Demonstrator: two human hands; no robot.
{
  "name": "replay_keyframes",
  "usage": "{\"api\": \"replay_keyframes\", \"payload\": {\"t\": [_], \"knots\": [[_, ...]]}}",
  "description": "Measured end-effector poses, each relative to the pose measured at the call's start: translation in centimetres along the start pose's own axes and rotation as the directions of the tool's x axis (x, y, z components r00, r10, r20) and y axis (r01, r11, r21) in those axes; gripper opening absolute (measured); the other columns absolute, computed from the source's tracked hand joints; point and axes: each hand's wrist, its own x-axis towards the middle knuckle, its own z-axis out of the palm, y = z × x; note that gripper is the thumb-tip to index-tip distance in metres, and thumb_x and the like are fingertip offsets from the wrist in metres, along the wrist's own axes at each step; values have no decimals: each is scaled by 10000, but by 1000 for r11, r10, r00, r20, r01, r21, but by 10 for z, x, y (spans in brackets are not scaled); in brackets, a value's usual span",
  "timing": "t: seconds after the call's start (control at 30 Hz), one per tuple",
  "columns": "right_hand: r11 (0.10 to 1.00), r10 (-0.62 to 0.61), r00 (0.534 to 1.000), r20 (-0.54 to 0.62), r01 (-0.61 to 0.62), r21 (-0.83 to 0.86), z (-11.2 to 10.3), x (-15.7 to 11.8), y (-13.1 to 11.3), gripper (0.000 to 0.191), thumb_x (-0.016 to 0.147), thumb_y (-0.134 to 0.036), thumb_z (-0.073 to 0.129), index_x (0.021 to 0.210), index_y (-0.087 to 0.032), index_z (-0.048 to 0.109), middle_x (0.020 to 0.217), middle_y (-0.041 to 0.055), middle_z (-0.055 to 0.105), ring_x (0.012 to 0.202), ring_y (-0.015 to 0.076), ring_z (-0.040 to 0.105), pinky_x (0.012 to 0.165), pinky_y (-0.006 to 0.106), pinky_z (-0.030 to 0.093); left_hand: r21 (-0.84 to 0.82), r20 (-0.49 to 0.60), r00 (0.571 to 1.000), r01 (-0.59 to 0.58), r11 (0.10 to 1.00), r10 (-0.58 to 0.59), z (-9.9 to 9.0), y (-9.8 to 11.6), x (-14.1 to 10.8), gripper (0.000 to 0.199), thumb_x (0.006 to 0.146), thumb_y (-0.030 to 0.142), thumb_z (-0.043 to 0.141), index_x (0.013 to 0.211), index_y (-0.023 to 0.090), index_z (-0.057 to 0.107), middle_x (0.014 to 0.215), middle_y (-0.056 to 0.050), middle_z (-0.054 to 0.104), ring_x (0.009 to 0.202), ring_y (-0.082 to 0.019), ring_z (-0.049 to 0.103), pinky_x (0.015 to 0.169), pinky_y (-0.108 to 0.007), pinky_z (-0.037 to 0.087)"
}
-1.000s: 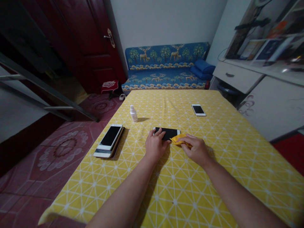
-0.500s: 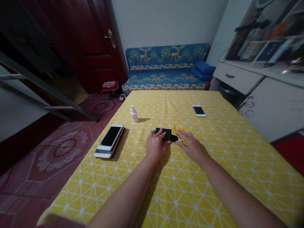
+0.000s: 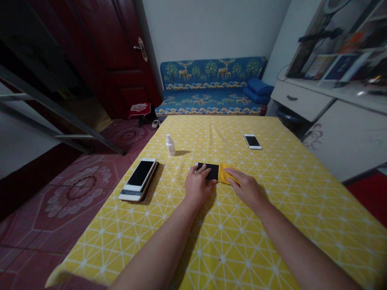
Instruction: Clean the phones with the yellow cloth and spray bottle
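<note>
A phone with a black screen (image 3: pixel 214 172) lies flat on the yellow patterned tablecloth (image 3: pixel 223 225), directly in front of me. My left hand (image 3: pixel 198 183) rests on its left end, fingers apart on the screen and thumb at the near edge. Over the phone's right end lies a yellow cloth (image 3: pixel 224 175), which hides that part. My right hand (image 3: pixel 246 187) presses on the cloth with its fingers close together. Left of my hands, a white phone (image 3: pixel 141 173) lies on top of other phones in a stack. Behind it stands a small white bottle (image 3: pixel 170 146).
Another white phone (image 3: pixel 253 141) lies at the table's back right. Beyond the table is a blue sofa (image 3: pixel 208 94). A white cabinet (image 3: pixel 347 133) stands on the right, and a red stool (image 3: pixel 140 108) by the door at back left.
The yellow cloth has moved toward me and now covers the phone's right end, which showed partly before. My right hand has shifted slightly right and nearer. My left hand has stayed in place.
</note>
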Motion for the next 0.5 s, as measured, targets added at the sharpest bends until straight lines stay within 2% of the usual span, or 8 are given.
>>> {"api": "replay_keyframes", "payload": {"t": [0.1,0.3,0.5], "knots": [[1000,-7,1000,4,7,-7,0,1,-2,398,910,-194,513,1273,-267,660,1285,73,680,1206,252,633,1031,479,527,-3,-8,1000,-9,1000,9,0,-1,0,479,837,389,706,1291,247,648,1403,-19,599,1347,-280,440,1080,-419,454],[986,-157,986,62,152,75,-3,-2,-13,374,906,-123,493,1146,-289,727,1203,24,725,1181,214,650,1034,432,534,-8,-9,1000,-7,1000,7,1,-1,0,476,816,304,715,1286,254,651,1410,1,593,1358,-272,425,1083,-410,453],[998,-55,998,8,56,-24,2,1,-4,363,923,-154,475,1185,-238,712,1238,78,706,1232,249,615,1062,494,497,-5,-1,1000,-11,1000,11,0,-1,0,473,842,377,694,1290,232,649,1406,-24,598,1340,-289,443,1082,-426,451]]}}
